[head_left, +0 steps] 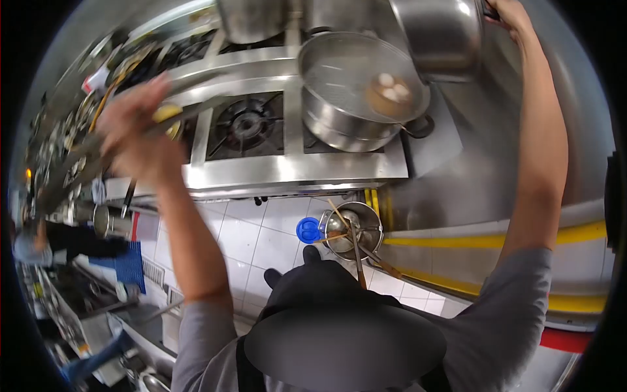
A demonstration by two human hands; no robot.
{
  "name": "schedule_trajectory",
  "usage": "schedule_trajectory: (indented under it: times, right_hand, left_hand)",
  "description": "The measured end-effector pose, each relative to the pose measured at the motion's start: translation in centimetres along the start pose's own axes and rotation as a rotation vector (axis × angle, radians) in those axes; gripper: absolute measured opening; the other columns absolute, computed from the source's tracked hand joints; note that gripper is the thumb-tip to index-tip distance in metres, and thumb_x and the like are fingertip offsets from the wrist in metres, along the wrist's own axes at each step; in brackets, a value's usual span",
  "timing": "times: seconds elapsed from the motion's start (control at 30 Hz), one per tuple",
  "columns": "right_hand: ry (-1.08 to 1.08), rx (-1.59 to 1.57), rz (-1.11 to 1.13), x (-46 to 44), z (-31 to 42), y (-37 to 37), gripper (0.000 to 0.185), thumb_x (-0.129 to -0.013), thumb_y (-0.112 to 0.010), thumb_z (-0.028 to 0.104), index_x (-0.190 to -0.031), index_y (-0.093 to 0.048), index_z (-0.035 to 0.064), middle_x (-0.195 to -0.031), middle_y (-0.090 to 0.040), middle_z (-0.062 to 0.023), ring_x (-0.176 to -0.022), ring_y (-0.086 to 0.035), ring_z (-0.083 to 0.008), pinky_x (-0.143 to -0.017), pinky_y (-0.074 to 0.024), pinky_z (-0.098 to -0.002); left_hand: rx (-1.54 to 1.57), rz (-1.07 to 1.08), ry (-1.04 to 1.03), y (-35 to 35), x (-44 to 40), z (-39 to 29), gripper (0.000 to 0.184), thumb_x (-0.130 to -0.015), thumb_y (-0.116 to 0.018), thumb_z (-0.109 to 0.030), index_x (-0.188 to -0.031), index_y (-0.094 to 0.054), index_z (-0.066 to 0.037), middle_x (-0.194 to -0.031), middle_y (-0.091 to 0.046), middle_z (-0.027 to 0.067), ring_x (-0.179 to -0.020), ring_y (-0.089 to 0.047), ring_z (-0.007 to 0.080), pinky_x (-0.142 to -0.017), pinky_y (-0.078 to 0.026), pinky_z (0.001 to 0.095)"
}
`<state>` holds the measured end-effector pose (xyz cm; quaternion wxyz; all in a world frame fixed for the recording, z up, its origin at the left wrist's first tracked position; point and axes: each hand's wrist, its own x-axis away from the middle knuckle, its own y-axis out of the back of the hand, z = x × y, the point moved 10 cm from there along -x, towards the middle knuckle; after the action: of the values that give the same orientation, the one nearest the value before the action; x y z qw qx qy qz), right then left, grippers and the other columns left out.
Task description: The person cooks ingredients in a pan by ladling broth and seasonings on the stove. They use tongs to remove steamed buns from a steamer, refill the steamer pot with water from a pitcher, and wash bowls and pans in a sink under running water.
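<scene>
White tiles point(245, 228) cover the floor point(277, 219); beyond stands a steel stove point(281, 168) with open burners point(247, 124), and yellow pipes point(450, 241) run low below the grey metal surface point(470, 157) at right.

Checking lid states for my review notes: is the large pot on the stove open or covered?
Open. No lid shows across the large pot, and pale, egg-like pieces are visible inside from above.

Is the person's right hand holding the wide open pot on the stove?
No, the right hand grips the handle of another steel pot, beside the wide open pot.
</scene>
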<state>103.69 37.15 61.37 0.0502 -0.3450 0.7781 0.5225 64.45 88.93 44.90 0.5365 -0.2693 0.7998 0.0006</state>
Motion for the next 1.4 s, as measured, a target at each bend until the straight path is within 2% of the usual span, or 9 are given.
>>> schedule_trajectory:
  times: [0.07,0.27,0.67,0.87,0.97,1.03,1.13,1.17,1.4]
  right_hand:
    - [-0.640,-1.242,-0.218,5.4,-0.4,2.5,0.017,-0.089,-0.061,0.005,-0.074,-0.066,-0.0005,-0.068,-0.061,-0.0090,-0.057,-0.059,-0.0188,-0.048,-0.0528,-0.0331]
    - [-0.741,-1.297,-0.306,8.0,-2.5,4.0,0.020,-0.093,-0.061,0.012,-0.076,-0.065,0.0017,-0.069,-0.061,-0.0076,-0.057,-0.060,-0.0179,-0.051,-0.0571,-0.0354]
    - [-0.801,-1.419,-0.343,10.2,-3.1,5.2,0.019,-0.094,-0.055,0.005,-0.078,-0.064,0.0016,-0.067,-0.059,-0.0060,-0.054,-0.056,-0.0171,-0.052,-0.0561,-0.0353]
    - [-0.692,-1.274,-0.196,5.7,-3.5,2.6,0.022,-0.093,-0.059,0.019,-0.079,-0.064,0.0023,-0.073,-0.060,-0.0060,-0.065,-0.058,-0.0152,-0.059,-0.0557,-0.0322]
    - [-0.572,-1.073,-0.009,1.7,-2.1,-0.6,0.029,-0.095,-0.060,0.030,-0.078,-0.059,0.0058,-0.074,-0.055,0.0005,-0.069,-0.053,-0.0100,-0.060,-0.0559,-0.0277]
    - [-0.411,-0.885,-0.022,-0.5,2.4,-1.0,0.032,-0.094,-0.060,0.029,-0.073,-0.058,0.0046,-0.071,-0.054,-0.0016,-0.064,-0.055,-0.0130,-0.056,-0.0552,-0.0282]
    - [-0.374,-0.631,-0.012,-2.3,9.7,-2.5,0.032,-0.089,-0.065,0.029,-0.093,-0.067,-0.0031,-0.080,-0.068,-0.0149,-0.064,-0.068,-0.0214,-0.052,-0.0559,-0.0326]
    - [-0.315,-0.554,0.059,-3.2,12.1,-4.1,0.031,-0.089,-0.065,0.027,-0.101,-0.068,-0.0013,-0.085,-0.070,-0.0181,-0.066,-0.069,-0.0247,-0.053,-0.0560,-0.0332]
    - [-0.124,-0.419,0.111,-1.1,23.6,-7.4,0.030,-0.086,-0.062,0.021,-0.106,-0.066,-0.0005,-0.111,-0.064,-0.0282,-0.109,-0.060,-0.0427,-0.093,-0.0473,-0.0484]
  left_hand:
    - [0.051,-0.054,0.212,-10.3,0.6,6.9,0.035,-0.098,-0.057,-0.034,-0.082,-0.068,-0.004,-0.085,-0.071,0.0121,-0.079,-0.068,0.0199,-0.087,-0.051,0.0323]
    - [0.378,0.193,0.569,-30.7,8.7,22.4,0.024,-0.088,-0.073,-0.022,-0.082,-0.068,0.001,-0.071,-0.068,0.0062,-0.065,-0.064,0.0124,-0.070,-0.051,0.0268]
    - [0.175,0.246,0.869,-37.4,12.1,30.2,0.048,-0.090,-0.067,-0.038,-0.056,-0.053,-0.006,-0.051,-0.049,0.0004,-0.045,-0.047,0.0116,-0.046,-0.039,0.0301]
    - [0.241,0.053,0.572,-25.4,-0.1,18.0,0.050,-0.091,-0.066,-0.032,-0.050,-0.048,-0.010,-0.046,-0.046,-0.0002,-0.041,-0.044,0.0098,-0.040,-0.033,0.0285]
    - [0.135,-0.025,0.615,-13.0,-3.4,13.2,0.040,-0.095,-0.058,-0.039,-0.087,-0.069,-0.002,-0.057,-0.058,0.0074,-0.056,-0.061,0.0183,-0.051,-0.048,0.0334]
    - [0.054,-0.181,0.439,-5.6,-3.6,4.4,0.049,-0.091,-0.066,-0.028,-0.054,-0.037,-0.014,-0.046,-0.039,0.0004,-0.037,-0.035,0.0111,-0.038,-0.028,0.0295]
    - [-0.248,-0.395,0.388,6.8,0.1,-5.7,0.042,-0.092,-0.066,-0.024,-0.059,-0.042,-0.013,-0.049,-0.030,-0.0020,-0.040,-0.031,0.0109,-0.040,-0.025,0.0291]
    - [-0.212,-0.412,0.357,10.8,2.2,-8.8,0.033,-0.091,-0.068,-0.022,-0.064,-0.056,-0.007,-0.049,-0.044,-0.0007,-0.040,-0.040,0.0099,-0.039,-0.031,0.0271]
    - [-0.687,-0.848,0.199,30.5,20.0,-31.4,0.031,-0.099,-0.054,-0.018,-0.074,-0.060,0.000,-0.051,-0.037,-0.0026,-0.045,-0.031,0.0067,-0.043,-0.026,0.0265]
